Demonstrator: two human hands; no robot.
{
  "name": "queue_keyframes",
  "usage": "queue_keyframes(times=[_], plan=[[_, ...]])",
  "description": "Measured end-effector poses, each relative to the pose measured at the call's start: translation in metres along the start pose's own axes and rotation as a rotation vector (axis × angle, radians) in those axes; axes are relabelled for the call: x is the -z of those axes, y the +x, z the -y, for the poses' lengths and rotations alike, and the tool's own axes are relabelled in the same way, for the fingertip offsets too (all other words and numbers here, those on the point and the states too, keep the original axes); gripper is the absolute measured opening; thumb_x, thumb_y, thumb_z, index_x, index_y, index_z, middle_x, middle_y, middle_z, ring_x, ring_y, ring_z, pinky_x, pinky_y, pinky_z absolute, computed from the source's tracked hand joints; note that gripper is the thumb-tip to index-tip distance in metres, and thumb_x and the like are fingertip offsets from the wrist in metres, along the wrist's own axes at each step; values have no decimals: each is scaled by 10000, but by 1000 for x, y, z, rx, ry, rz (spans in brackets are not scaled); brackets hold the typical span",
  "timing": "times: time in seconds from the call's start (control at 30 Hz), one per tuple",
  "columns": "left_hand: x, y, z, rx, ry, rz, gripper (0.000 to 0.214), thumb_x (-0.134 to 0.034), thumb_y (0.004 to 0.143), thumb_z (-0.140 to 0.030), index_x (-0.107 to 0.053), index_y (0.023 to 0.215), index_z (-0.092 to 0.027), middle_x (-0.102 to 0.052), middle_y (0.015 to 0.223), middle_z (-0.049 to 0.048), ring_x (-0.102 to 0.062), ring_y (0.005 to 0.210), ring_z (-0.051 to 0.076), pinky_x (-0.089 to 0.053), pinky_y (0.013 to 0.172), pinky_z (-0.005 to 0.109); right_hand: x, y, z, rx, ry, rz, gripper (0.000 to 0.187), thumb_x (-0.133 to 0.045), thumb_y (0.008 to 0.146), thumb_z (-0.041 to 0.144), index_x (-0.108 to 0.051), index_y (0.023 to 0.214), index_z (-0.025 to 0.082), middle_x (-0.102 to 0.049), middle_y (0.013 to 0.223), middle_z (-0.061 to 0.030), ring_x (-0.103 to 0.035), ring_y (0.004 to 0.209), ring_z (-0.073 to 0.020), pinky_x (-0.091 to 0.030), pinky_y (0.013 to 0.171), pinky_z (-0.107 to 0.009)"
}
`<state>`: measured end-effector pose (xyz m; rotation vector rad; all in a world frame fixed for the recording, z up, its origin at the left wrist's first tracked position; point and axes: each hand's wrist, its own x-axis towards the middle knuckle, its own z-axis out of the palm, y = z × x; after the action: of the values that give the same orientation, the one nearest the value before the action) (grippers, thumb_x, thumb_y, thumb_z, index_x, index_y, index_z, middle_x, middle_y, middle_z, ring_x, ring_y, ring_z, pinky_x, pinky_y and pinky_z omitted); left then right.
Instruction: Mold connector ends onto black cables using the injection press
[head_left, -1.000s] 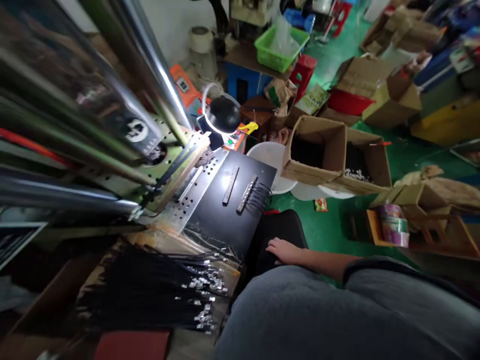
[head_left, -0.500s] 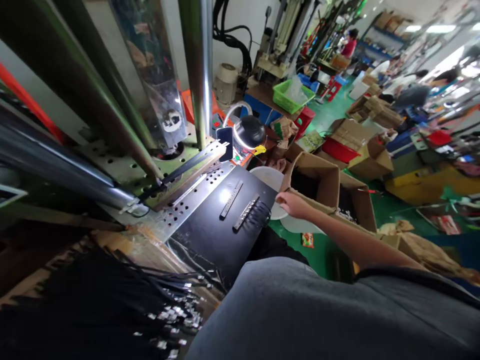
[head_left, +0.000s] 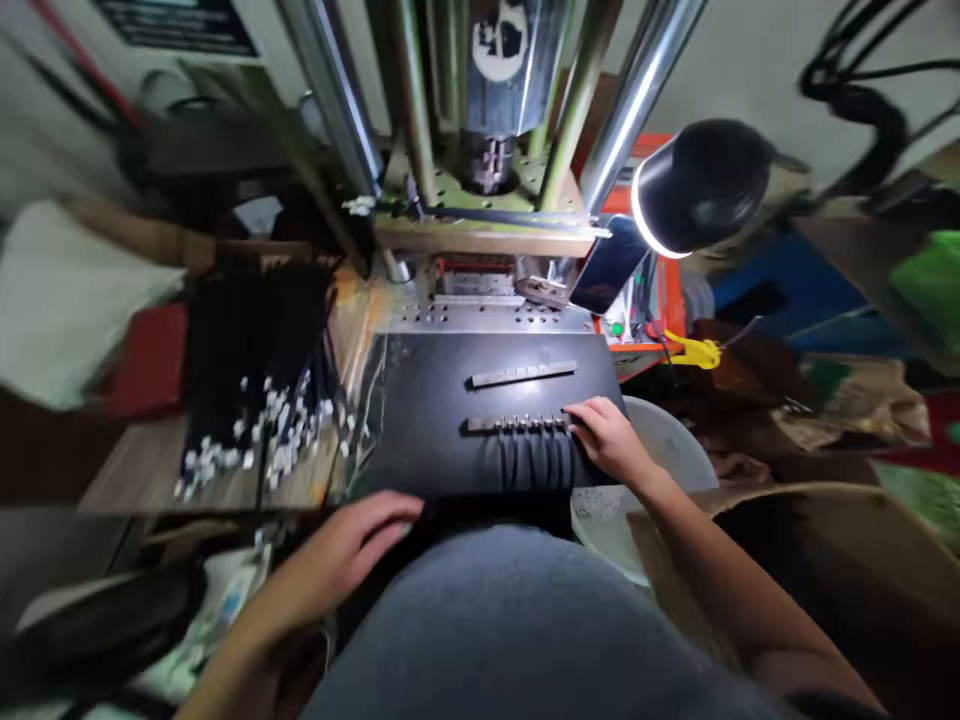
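Observation:
On the black work plate [head_left: 427, 400] lies a slotted metal bar [head_left: 480, 425] with several black cords [head_left: 529, 460] seated in it, their free lengths hanging toward me. My right hand [head_left: 609, 438] has its thumb and fingertips closed at the right end of this bar. Behind it a second slotted metal bar [head_left: 525, 374] lies apart, with no cords in it. My left hand [head_left: 360, 540] is by the plate's front left corner, fingers stretched out and thumb apart, with nothing visible in it.
A press [head_left: 495, 160] with metal columns stands behind the plate. To the left is a heap of black cords [head_left: 255, 330] with pale ends. A lit lamp [head_left: 705, 185], a phone [head_left: 609, 265] and yellow-handled pliers [head_left: 694, 350] are at right, above a white tub [head_left: 675, 440] and a cardboard box [head_left: 810, 495].
My view has swung left from the boxes to face the press. My right hand has moved from beside the box to the corded bar, and my left hand has come into view.

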<state>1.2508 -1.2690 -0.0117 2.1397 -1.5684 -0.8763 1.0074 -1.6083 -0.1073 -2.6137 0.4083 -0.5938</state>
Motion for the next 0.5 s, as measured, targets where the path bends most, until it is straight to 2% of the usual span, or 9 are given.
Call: queue_keyframes(times=[0.03,0.1,0.17,0.23,0.3,0.37,0.5], plan=[[-7,19,-12,-20,43,-60,348,-454,1002,-338,-575,1323,-278,-602,1336,44,-572,1210,201,-471,1068,363,0,1,-2,24,-30,16,240,-454,991,244,-612,1161,183,-603,968,-109,-554,906,-246,-509,818,-392],[-14,60,-29,-49,237,-212,481,-567,948,-327,-507,1397,-164,-501,1441,129,-476,1310,266,-389,1138,417,0,3,-3,57,-85,37,254,-438,997,242,-615,1161,162,-597,967,-124,-544,914,-262,-504,830,-404],[-17,96,-37,-29,434,-294,366,-572,945,-310,-606,1250,-110,-563,1341,150,-523,1211,284,-415,1093,422,-1,5,-4,84,-117,51,267,-431,995,228,-615,1167,139,-594,967,-137,-537,917,-275,-500,829,-410],[-18,120,-39,0,551,-348,280,-528,972,-306,-648,1138,-115,-609,1240,134,-562,1101,267,-444,1032,409,0,8,-4,119,-137,72,251,-444,989,213,-624,1144,133,-599,962,-139,-542,907,-276,-498,809,-399],[-17,129,-39,13,595,-377,300,-531,975,-317,-621,1192,-130,-602,1243,129,-565,1086,264,-450,1004,406,3,13,-4,154,-151,101,203,-478,980,203,-639,1090,151,-616,965,-128,-560,898,-264,-495,785,-370],[-12,129,-38,-3,610,-356,313,-580,952,-317,-606,1216,-152,-595,1262,119,-566,1099,264,-454,993,395,10,21,-2,186,-151,127,150,-516,969,200,-646,1039,169,-637,956,-111,-578,880,-246,-490,759,-339],[9,132,-36,-31,630,-290,154,-547,961,-259,-646,1045,-176,-649,1151,69,-612,1038,225,-484,945,333,30,55,1,237,-127,148,134,-520,974,201,-645,1013,170,-657,904,-90,-599,844,-224,-490,746,-319]])
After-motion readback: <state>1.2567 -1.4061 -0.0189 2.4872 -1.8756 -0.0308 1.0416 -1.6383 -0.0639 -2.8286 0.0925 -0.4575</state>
